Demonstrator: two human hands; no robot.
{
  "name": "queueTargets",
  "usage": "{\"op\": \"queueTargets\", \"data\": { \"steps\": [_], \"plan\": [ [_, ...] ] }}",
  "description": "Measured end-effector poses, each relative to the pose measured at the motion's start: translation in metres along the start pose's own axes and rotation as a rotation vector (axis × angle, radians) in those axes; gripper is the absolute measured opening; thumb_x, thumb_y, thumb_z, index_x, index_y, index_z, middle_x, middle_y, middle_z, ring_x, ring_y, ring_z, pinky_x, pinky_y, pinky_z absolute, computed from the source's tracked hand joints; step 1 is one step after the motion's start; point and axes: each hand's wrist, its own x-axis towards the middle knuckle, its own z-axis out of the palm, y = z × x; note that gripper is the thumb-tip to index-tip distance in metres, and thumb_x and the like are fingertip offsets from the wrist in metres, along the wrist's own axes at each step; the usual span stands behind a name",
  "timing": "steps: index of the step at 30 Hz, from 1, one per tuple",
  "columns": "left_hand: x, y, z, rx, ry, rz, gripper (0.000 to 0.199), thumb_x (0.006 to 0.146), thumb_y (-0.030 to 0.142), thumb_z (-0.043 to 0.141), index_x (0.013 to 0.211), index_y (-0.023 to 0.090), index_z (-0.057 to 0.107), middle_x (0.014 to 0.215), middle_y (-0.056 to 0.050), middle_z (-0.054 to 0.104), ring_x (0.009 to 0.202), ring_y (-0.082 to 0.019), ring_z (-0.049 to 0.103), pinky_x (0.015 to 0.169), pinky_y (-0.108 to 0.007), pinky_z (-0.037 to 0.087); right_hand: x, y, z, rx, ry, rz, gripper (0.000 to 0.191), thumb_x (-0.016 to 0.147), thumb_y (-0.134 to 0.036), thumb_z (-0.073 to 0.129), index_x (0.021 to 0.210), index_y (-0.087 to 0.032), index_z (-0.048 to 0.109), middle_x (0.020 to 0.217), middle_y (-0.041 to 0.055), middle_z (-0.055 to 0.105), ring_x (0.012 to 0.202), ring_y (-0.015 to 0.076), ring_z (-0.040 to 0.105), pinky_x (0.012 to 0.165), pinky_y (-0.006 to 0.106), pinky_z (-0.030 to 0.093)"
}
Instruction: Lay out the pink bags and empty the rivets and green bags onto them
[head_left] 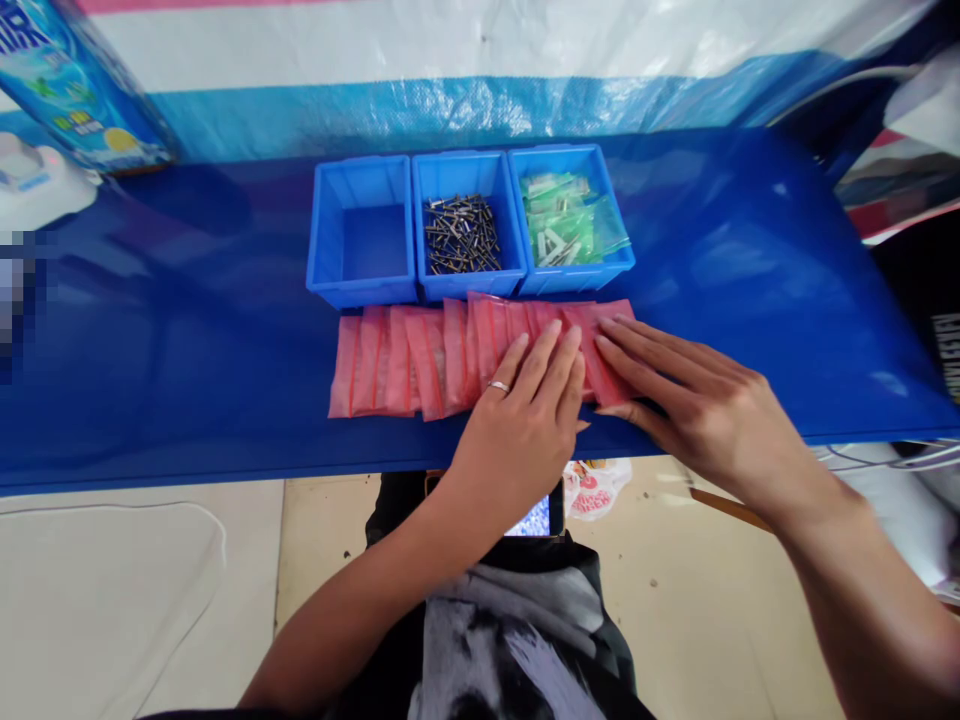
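Observation:
A row of several pink zip bags (420, 360) lies overlapping along the front of the blue table. My left hand (521, 405) rests flat on the right part of the row, fingers stretched out and a ring on one of them. At the row's right end, my right hand (675, 385) touches the last pink bag with its fingers extended and its thumb by the lower edge. Part of the bags is hidden under both hands. Just behind the row stand three blue bins, one bare inside (360, 285), one with metal rivets (461, 235), one with green bags (574, 220).
The blue table (187, 400) ends in a front edge just before the bags. A blue printed package (90, 100) and a white device (37, 185) stand at the far left. On my lap lies a phone (536, 518). A striped sheet (480, 100) hangs behind.

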Motion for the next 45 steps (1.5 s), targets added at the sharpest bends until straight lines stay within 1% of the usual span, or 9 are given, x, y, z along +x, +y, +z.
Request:
{"op": "queueTargets", "data": {
  "steps": [5,9,16,21,26,31,38,42,45],
  "plan": [
    [-0.001,0.0,0.003,-0.033,-0.015,0.018,0.055,0.113,0.024,0.047,0.161,-0.002,0.049,0.17,-0.02,0.049,0.162,-0.034,0.048,0.137,-0.051,0.045,0.004,-0.006,0.007,-0.02,0.001,-0.018,0.073,0.107,-0.035,0.069,0.172,-0.017,0.04,0.165,0.0199,0.057,0.156,0.0393,0.055,0.119,0.061,0.061],
    [-0.018,-0.022,-0.008,0.018,0.007,-0.047,0.051,0.112,0.026,0.053,0.155,-0.002,0.056,0.165,-0.022,0.054,0.161,-0.036,0.049,0.136,-0.054,0.047,0.013,-0.013,0.012,-0.02,0.005,-0.031,0.071,0.108,-0.034,0.068,0.17,-0.013,0.041,0.165,0.0219,0.056,0.157,0.0399,0.054,0.121,0.061,0.059],
    [-0.033,-0.05,-0.022,-0.183,0.096,0.09,0.039,0.11,0.013,0.055,0.147,0.008,0.064,0.156,-0.012,0.066,0.147,-0.025,0.064,0.126,-0.042,0.058,0.022,-0.021,0.015,-0.055,0.004,-0.021,0.067,0.107,-0.036,0.069,0.168,-0.017,0.047,0.167,0.0222,0.054,0.154,0.0423,0.057,0.117,0.064,0.059],
    [-0.054,-0.071,-0.035,-0.187,0.069,0.019,0.042,0.106,0.014,0.066,0.147,0.009,0.062,0.162,-0.015,0.06,0.159,-0.033,0.052,0.13,-0.056,0.055,0.032,-0.028,0.015,-0.032,0.009,-0.064,0.068,0.105,-0.042,0.073,0.164,-0.016,0.051,0.166,0.0219,0.056,0.154,0.0418,0.057,0.119,0.063,0.057],
    [-0.063,-0.094,-0.034,-0.216,0.123,0.004,0.042,0.105,0.017,0.07,0.145,0.009,0.063,0.155,-0.015,0.067,0.152,-0.029,0.06,0.127,-0.05,0.058,0.043,-0.035,0.019,-0.088,-0.033,-0.115,0.052,0.109,-0.031,0.066,0.158,-0.015,0.058,0.163,0.019,0.06,0.147,0.0408,0.062,0.117,0.062,0.058],
    [-0.055,-0.088,-0.028,-0.178,0.134,-0.013,0.047,0.106,0.03,0.07,0.148,0.009,0.062,0.158,-0.015,0.064,0.155,-0.033,0.057,0.125,-0.052,0.057,0.049,-0.043,0.02,-0.082,-0.056,-0.074,0.055,0.108,-0.032,0.065,0.159,-0.012,0.057,0.165,0.0207,0.058,0.151,0.0436,0.057,0.122,0.065,0.053],
    [-0.045,-0.07,-0.015,-0.096,0.233,-0.121,0.034,0.106,0.036,0.073,0.132,0.014,0.074,0.137,-0.01,0.078,0.133,-0.03,0.073,0.107,-0.048,0.062,0.06,-0.052,0.029,-0.109,-0.014,-0.083,0.053,0.111,-0.038,0.062,0.158,-0.014,0.059,0.164,0.0157,0.059,0.146,0.0385,0.063,0.118,0.059,0.055],
    [-0.06,-0.086,-0.031,-0.183,0.129,-0.054,0.05,0.103,0.043,0.074,0.145,0.016,0.067,0.156,-0.013,0.066,0.154,-0.035,0.057,0.124,-0.057,0.055,0.06,-0.052,0.029,-0.109,-0.018,-0.059,0.055,0.11,-0.035,0.062,0.16,-0.014,0.058,0.165,0.0171,0.058,0.146,0.0392,0.063,0.119,0.059,0.054],
    [-0.083,-0.11,-0.049,-0.22,0.101,-0.081,0.054,0.102,0.03,0.077,0.154,0.025,0.061,0.162,-0.01,0.062,0.161,-0.033,0.049,0.13,-0.061,0.051,0.062,-0.051,0.027,-0.092,-0.026,-0.072,0.054,0.109,-0.037,0.064,0.158,-0.015,0.06,0.166,0.0183,0.057,0.147,0.0406,0.061,0.118,0.06,0.054]
  ]
}}
